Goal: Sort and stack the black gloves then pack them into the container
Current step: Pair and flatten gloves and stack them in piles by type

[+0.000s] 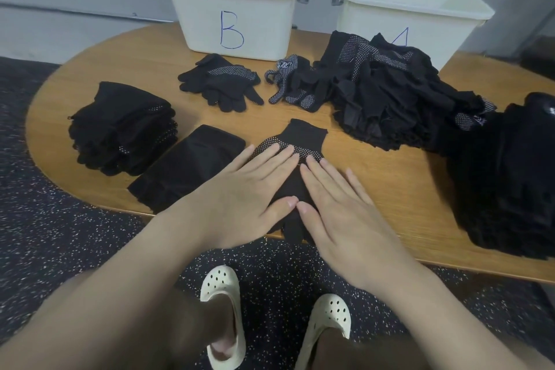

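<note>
A black dotted glove (303,137) lies flat near the table's front edge, cuff pointing away from me. My left hand (246,189) and my right hand (339,207) rest flat on it side by side, fingers spread, thumbs touching, holding nothing. A neat glove stack (123,126) sits at the left, with a flat black pile (189,165) beside it. A loose glove pair (222,82) and a dotted glove (288,81) lie in front of the white bin marked B (234,9). A big unsorted heap (390,93) lies before the second white bin (414,9).
The wooden oval table (375,177) ends just under my wrists. Another tall black stack (510,177) fills the right edge. A grey wall stands behind the bins. My feet in white clogs (222,312) are on the speckled dark floor below.
</note>
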{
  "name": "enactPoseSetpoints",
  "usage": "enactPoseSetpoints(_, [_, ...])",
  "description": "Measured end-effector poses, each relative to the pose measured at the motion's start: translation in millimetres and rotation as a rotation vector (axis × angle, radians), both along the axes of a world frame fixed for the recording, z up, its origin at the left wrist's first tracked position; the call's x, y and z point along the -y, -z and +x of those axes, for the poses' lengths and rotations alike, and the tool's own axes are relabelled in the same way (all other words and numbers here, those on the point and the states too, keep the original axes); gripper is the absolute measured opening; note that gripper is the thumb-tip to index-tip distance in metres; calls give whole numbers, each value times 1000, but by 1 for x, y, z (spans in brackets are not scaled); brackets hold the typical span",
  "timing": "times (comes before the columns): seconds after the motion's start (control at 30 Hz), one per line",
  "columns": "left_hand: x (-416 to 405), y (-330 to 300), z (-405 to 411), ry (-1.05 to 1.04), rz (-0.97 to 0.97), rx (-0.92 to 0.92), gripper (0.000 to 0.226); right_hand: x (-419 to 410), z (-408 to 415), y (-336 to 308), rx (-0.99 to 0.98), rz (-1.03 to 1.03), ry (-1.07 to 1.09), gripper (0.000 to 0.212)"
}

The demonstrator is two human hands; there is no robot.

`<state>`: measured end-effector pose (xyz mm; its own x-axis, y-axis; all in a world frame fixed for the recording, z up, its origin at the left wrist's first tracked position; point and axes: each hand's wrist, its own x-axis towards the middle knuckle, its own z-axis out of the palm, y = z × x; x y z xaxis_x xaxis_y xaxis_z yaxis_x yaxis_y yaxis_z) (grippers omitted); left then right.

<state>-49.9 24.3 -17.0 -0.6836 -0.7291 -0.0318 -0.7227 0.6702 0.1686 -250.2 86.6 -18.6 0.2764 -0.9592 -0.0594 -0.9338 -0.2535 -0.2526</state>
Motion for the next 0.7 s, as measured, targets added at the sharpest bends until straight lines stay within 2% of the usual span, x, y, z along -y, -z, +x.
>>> enactPoseSetpoints(0.27, [6,2,4,-26,14,-1,92,-6,-6,-7,-110,54,154,84])
enactPoseSetpoints(0.4, [11,-4,4,-46,9,-37,97,8,-18,-7,39,-53,229,90])
enactPoseSetpoints(0.57, [24,-10,-2,-51,-108,-187,69,23,-21,-2,187,-263,256,58])
enactPoseSetpoints(0.7, [34,-16,-5,-48,-92,-233,51,32,-20,4,209,-293,235,42])
